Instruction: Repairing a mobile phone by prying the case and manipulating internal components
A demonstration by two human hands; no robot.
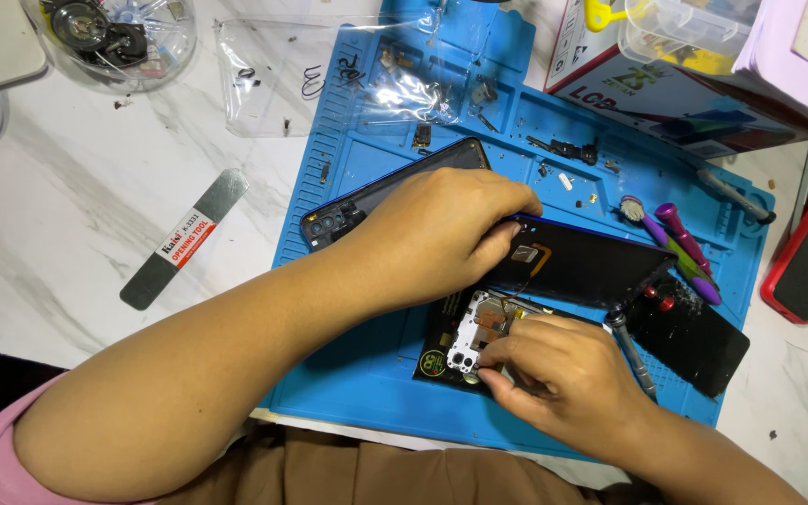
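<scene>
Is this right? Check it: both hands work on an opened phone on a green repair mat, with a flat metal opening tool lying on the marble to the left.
Not quite. The head view shows the repair mat is blue, not green. The rest holds: the left hand and right hand work on the opened phone, and the metal opening tool lies on the marble at left.

This is a phone-repair workbench. A blue repair mat (367,374) with small parts trays covers a marble-look tabletop (77,215), and an opened phone (479,341) lies on it with its insides bare. Around it lie a metal pry tool (184,238), a screwdriver (633,355), tiny screws, a brush (636,213) and a tub of spare parts (109,37).
</scene>
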